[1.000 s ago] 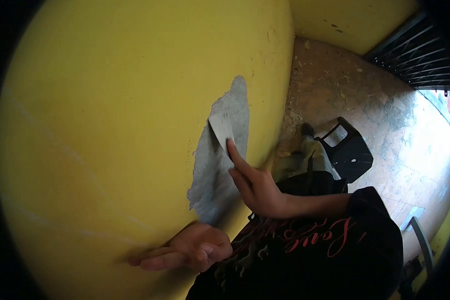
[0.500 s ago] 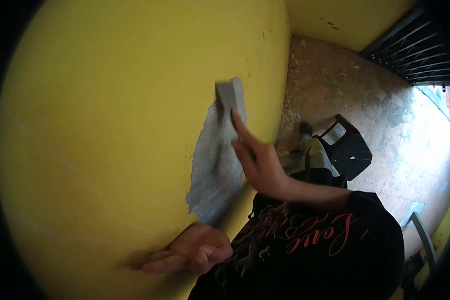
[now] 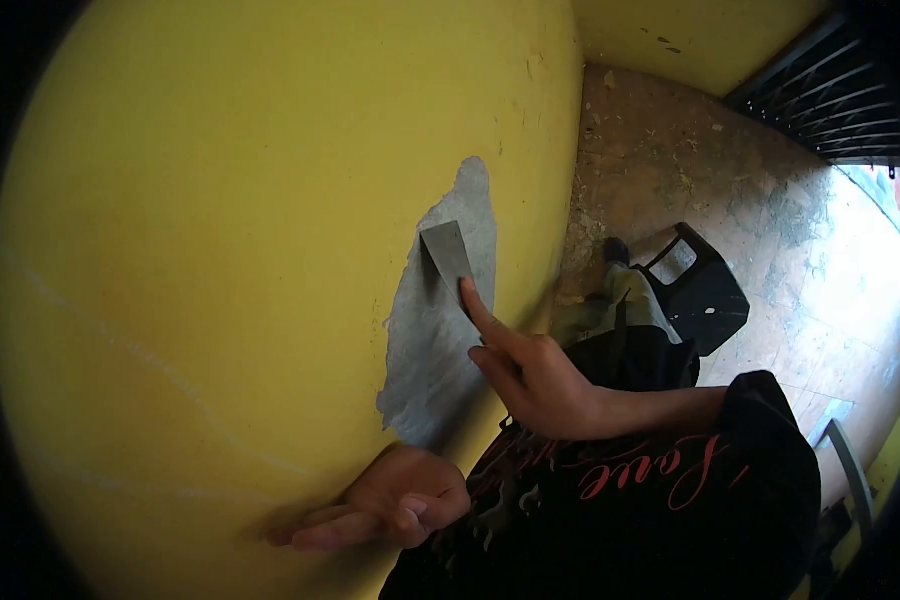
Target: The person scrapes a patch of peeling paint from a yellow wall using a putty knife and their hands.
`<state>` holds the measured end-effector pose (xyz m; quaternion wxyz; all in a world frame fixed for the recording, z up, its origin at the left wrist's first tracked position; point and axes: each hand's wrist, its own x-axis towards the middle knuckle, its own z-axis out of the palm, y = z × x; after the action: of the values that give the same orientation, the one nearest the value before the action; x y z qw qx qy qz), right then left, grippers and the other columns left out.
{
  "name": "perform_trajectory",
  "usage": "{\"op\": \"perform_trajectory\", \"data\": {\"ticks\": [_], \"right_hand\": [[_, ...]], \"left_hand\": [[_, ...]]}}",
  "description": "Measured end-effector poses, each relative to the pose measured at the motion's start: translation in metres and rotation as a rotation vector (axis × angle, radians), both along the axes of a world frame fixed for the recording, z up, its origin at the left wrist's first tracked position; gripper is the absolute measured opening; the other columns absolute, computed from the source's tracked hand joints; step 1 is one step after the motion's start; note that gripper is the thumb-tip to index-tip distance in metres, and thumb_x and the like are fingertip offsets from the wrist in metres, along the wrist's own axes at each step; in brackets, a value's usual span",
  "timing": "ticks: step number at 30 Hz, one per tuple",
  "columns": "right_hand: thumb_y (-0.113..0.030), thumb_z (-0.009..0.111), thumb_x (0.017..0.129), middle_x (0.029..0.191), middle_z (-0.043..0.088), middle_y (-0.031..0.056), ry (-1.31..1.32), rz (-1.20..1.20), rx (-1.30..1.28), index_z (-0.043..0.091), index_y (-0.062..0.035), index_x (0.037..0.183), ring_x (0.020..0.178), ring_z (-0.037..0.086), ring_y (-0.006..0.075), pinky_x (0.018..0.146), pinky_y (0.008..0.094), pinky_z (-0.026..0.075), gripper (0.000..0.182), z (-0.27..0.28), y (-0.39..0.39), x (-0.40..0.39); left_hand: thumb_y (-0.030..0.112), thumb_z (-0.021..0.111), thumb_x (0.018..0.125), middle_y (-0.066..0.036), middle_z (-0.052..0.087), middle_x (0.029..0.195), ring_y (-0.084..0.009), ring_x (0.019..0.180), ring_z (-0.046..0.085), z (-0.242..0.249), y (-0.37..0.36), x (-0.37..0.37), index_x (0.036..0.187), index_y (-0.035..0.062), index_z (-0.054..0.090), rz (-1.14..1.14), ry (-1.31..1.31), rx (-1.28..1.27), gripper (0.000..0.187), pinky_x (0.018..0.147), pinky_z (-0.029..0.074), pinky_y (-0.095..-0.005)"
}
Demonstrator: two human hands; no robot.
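Note:
My right hand grips a putty knife, its index finger stretched along the flat metal blade. The blade's wide edge lies against the upper left part of a bare grey patch in the yellow wall. The handle is hidden within my fingers. Below the patch, my left hand is beside the wall with some fingers stretched out and others bent. It holds nothing that I can see. Whether it touches the wall is hard to tell.
A black plastic stool stands on the worn floor beside my legs. Flakes of debris lie along the wall's foot. A dark metal lattice gate is at the upper right, and a grey bar is at the lower right.
My right hand has drawn the putty knife down from the top of the grey patch, and the blade now sits lower. My left hand has barely moved.

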<state>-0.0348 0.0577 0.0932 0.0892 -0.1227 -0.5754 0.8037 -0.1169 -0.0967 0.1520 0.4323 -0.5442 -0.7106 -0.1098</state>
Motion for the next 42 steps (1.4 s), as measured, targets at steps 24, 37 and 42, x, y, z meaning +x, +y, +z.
{"op": "perform_trajectory", "data": {"ticks": [24, 37, 42], "right_hand": [[-0.002, 0.049, 0.096, 0.072, 0.056, 0.0213, 0.072, -0.129, 0.149, 0.029, -0.0059, 0.149, 0.057, 0.05, 0.024, 0.06, 0.0305, 0.045, 0.057, -0.017, -0.001, -0.021], [-0.003, 0.051, 0.094, 0.072, 0.056, 0.0276, 0.215, -0.304, 0.222, 0.03, -0.0106, 0.149, 0.063, 0.06, 0.0419, 0.06, 0.0387, 0.048, 0.059, -0.032, -0.017, -0.016], [-0.001, 0.05, 0.093, 0.074, 0.057, 0.0282, 0.046, -0.174, 0.115, 0.03, -0.0073, 0.149, 0.068, 0.063, 0.0419, 0.061, 0.0387, 0.049, 0.06, -0.015, -0.006, -0.019]], "left_hand": [[0.033, 0.041, 0.092, -0.03, 0.031, 0.149, -0.0524, 0.141, 0.016, 0.007, 0.028, 0.014, 0.133, 0.0314, 0.054, 0.146, -0.172, -0.382, 0.044, 0.112, -0.005, -0.0648], [0.0, 0.06, 0.081, -0.032, 0.05, 0.134, -0.0438, 0.132, 0.043, 0.012, 0.043, 0.004, 0.127, -0.0045, 0.055, -0.179, -1.344, -0.258, 0.047, 0.107, 0.037, -0.0485], [-0.002, 0.058, 0.08, -0.033, 0.056, 0.125, -0.0429, 0.12, 0.055, 0.005, 0.037, 0.008, 0.119, -0.0051, 0.061, -0.253, -1.144, -0.18, 0.04, 0.099, 0.047, -0.0454]]}}
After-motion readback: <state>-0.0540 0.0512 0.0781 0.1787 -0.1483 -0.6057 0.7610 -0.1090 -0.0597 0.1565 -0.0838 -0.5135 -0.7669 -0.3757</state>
